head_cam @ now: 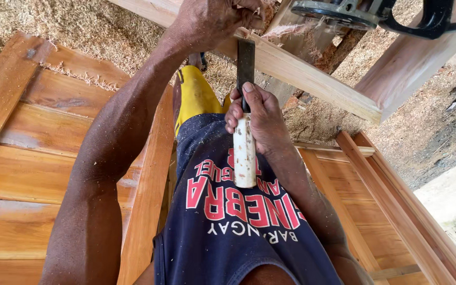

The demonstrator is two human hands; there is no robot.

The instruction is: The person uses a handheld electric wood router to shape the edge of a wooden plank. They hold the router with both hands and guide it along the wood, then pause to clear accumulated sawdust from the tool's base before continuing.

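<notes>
Overhead, right hand (257, 119) grips chisel (245, 121), fingers wrapped round pale handle, dark blade pointing up at wooden frame rail (312, 74). Left hand (212, 21) rests on same rail at far end of blade, fingers curled; whether they clasp anything, cannot tell. Power tool (365, 13) sits on rail, far right. Panelled door (27, 158) lies left, sawdust beyond.

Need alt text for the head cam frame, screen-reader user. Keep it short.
Seen from above, a person's right hand grips a chisel by its pale handle, blade set against a wooden frame rail, while the left hand presses on the rail. Panelled wooden doors lie to both sides, over a sawdust-covered floor.
</notes>
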